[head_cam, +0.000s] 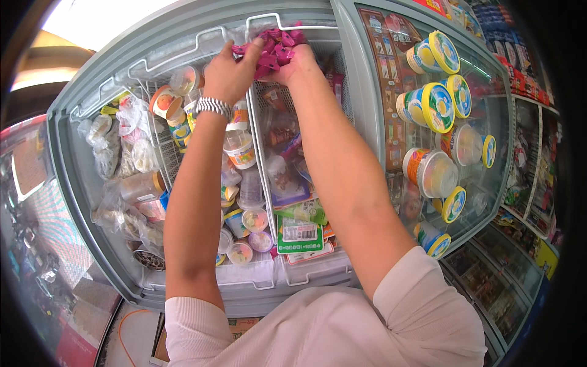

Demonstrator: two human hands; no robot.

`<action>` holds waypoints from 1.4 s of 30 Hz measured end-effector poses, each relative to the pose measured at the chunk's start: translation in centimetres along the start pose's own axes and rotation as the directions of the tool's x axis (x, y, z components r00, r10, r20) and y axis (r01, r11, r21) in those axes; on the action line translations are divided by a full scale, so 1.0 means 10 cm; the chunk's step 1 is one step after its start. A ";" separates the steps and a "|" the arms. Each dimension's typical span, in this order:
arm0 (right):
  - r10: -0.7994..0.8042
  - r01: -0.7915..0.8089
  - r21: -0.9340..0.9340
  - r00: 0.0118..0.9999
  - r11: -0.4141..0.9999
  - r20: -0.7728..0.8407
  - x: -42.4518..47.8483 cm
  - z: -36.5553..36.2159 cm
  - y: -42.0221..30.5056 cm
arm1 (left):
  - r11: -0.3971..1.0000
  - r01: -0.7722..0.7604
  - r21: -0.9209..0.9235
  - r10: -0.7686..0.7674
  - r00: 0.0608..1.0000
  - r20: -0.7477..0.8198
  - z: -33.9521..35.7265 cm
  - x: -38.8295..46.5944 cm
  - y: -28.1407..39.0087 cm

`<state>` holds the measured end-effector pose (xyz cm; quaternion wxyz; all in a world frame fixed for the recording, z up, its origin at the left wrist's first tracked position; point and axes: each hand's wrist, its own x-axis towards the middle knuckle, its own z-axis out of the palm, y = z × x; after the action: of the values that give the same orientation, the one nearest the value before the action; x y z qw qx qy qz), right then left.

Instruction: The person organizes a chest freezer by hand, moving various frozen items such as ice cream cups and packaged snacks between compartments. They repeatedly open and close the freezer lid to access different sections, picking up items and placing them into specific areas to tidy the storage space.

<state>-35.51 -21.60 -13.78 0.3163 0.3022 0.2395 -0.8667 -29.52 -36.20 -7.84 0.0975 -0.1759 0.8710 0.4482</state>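
Observation:
At the far end of an open chest freezer (362, 91), both my hands are at a bunch of small shiny magenta packets (276, 50). My right hand (296, 64) cups the bunch from the right and from below. My left hand (231, 73), with a metal-band watch (213, 108) on its wrist, reaches in from the left, and some magenta wrapping shows between its thumb and fingers. Part of its grip is hidden. Beneath the packets, a white wire basket divider (261, 169) runs towards me. Packaged food lies on the right of it and plastic cups on the left.
Yellow-lidded tubs (438, 108) and clear-topped cups (431, 173) stand on the glass lid at the right. Knotted plastic bags (103, 142) fill the left basket. A green-bordered package (300, 234) lies near the front wall. Shelves of packaged goods (520, 156) stand beyond the freezer.

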 end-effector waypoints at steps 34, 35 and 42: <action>-0.772 -0.508 -0.848 0.597 -0.153 -0.218 -1.24 -1.62 1.06 | 0.721 -0.589 0.365 0.690 0.560 -0.458 1.01 0.26 -0.46; -0.727 -0.516 -0.852 0.616 -0.083 -0.303 -1.23 -1.61 1.01 | 0.704 -0.610 0.364 0.708 0.558 -0.434 1.02 0.25 -0.45; -0.788 0.125 -0.887 0.525 0.444 -0.321 -0.79 -1.17 0.78 | 0.665 -0.648 0.371 0.744 0.530 -0.407 1.01 0.22 -0.48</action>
<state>-20.85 -16.66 -18.41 0.0179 0.3525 0.7689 -0.5331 -29.59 -31.06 -17.96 -0.3178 0.0809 0.8942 0.3047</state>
